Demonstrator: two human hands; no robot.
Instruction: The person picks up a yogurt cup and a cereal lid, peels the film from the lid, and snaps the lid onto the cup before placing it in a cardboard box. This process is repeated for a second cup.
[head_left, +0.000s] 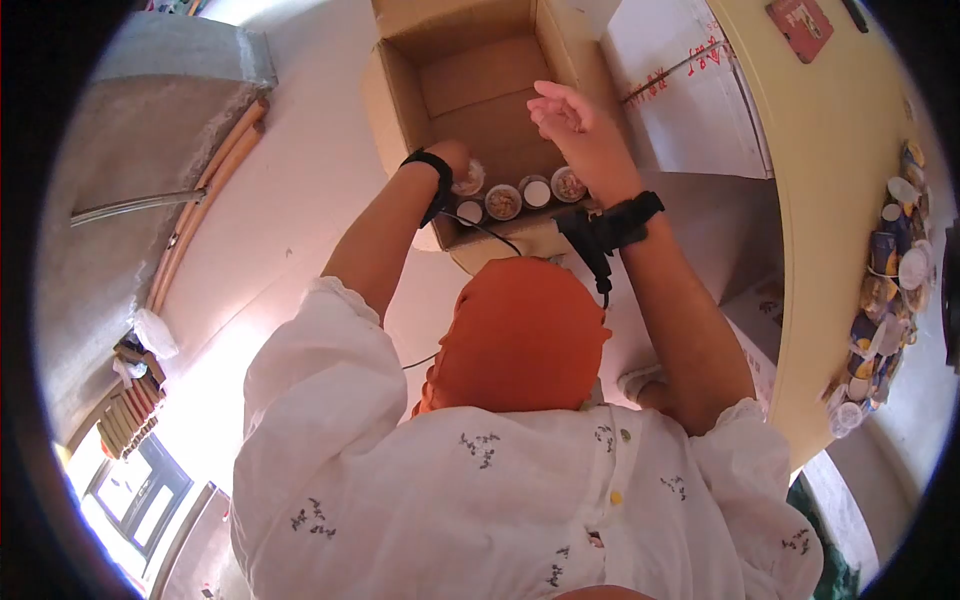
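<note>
Inside the open cardboard box (480, 75), a row of small round containers lines the near wall. My left hand (452, 157) reaches into the box at its left side, its fingers closed around a clear jar (469, 179) and partly hidden. Close by are a white-topped jar (470, 212), a jar with pale brown contents (503, 201) and another white-topped one (536, 191). My right hand (572, 118) hovers over the box's right side, fingers loosely bent and apart, with nothing seen in it. Under its wrist sits another filled jar (568, 184).
A white carton (690, 110) with red writing stands right of the box. Along the right runs a yellow tabletop (800, 230) bearing a red booklet (800, 28) and a pile of packets and jars (885, 280). Orange-brown pipes (205, 200) lie at the left. A black cable hangs between my wrists.
</note>
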